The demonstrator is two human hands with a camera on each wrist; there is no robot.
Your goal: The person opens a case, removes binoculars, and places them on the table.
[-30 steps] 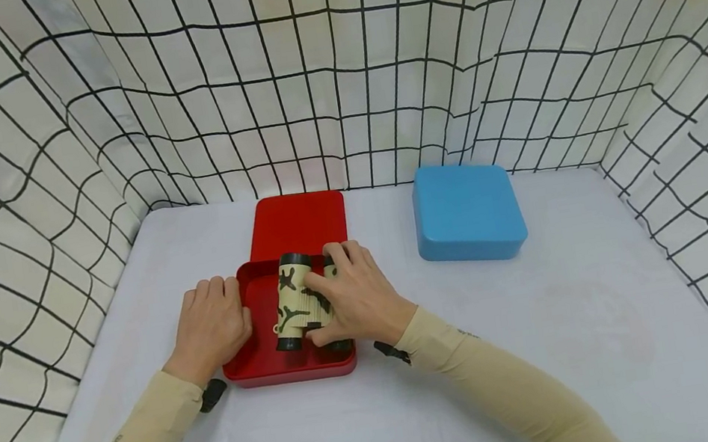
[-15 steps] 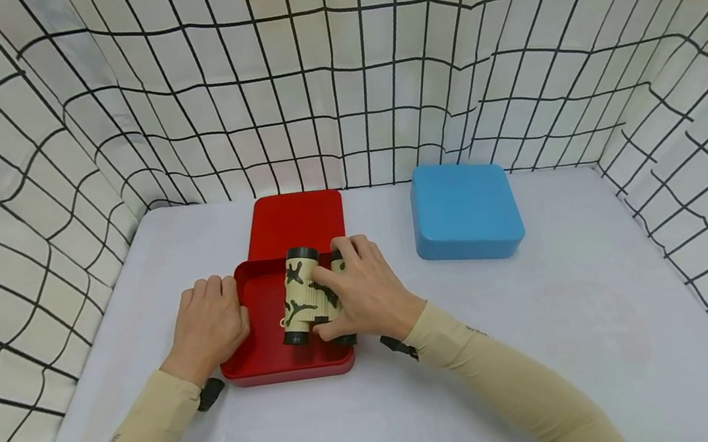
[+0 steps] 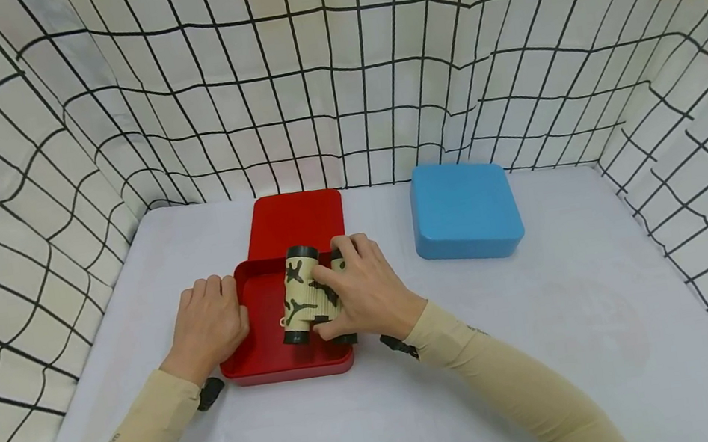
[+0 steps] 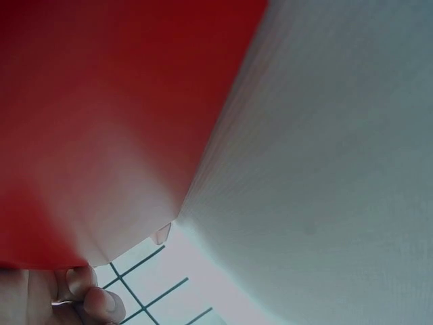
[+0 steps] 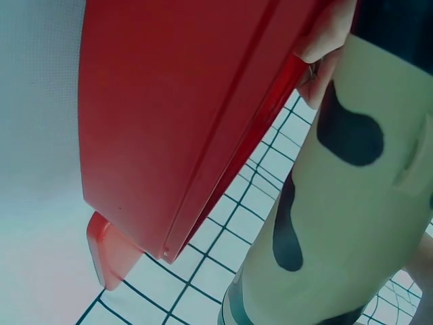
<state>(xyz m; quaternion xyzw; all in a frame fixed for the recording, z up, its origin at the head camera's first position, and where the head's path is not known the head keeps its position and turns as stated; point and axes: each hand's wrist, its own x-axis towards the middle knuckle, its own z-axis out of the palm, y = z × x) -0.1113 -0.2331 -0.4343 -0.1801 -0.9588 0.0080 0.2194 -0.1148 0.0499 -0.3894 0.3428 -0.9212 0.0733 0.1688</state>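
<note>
My right hand point(image 3: 367, 291) grips a pair of binoculars point(image 3: 300, 289) from above, thumb on one side and fingers over the far barrel. They are cream with dark camouflage patches and black ends, and they stand over the right part of an open red box point(image 3: 262, 355). Part of the right barrel is hidden under the hand. In the right wrist view the near barrel point(image 5: 338, 196) fills the right side, beside the box's outer wall point(image 5: 169, 115). My left hand point(image 3: 208, 321) holds the box's left edge, its curled fingers point(image 4: 101, 305) at the wall in the left wrist view.
A red lid point(image 3: 296, 223) lies flat behind the red box. To the right and farther back sits a blue box point(image 3: 466, 210). The white tabletop point(image 3: 390, 427) is bounded at the back and sides by black wire grid point(image 3: 333, 69) over white cloth.
The binoculars in my right hand have shifted slightly to the right over the box, then come nearly to rest. My left hand keeps its place on the box edge.
</note>
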